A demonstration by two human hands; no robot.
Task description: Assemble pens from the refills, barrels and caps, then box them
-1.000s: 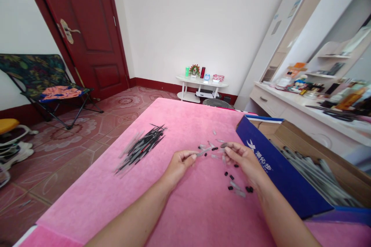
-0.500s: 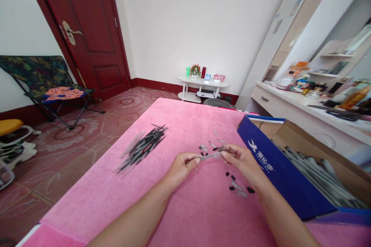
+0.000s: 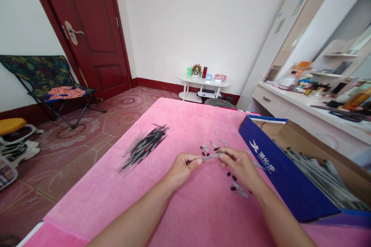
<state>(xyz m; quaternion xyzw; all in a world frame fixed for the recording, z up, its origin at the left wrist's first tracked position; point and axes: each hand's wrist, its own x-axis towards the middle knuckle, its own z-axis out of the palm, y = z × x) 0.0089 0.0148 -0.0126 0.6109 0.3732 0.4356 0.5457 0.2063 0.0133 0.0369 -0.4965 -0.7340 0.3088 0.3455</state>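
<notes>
Between my hands, just above the pink cloth, is a translucent grey pen barrel. My left hand pinches its left end between thumb and fingers. Closed on the right end is my right hand, whose fingers hide that tip. Around the right hand lie small black plugs and clear pen caps. More clear caps are scattered just beyond the hands. To the left rests a heap of thin dark pen refills, a red one among them.
A blue cardboard box stands at the table's right, with many grey pen barrels inside. Pink cloth covers the table. Beyond are a white side table, a folding chair and a cluttered dresser.
The right hand has turned slightly, its fingers closing further over the barrel's end. Both hands stay at nearly the same place; the whole view has shifted a little.
</notes>
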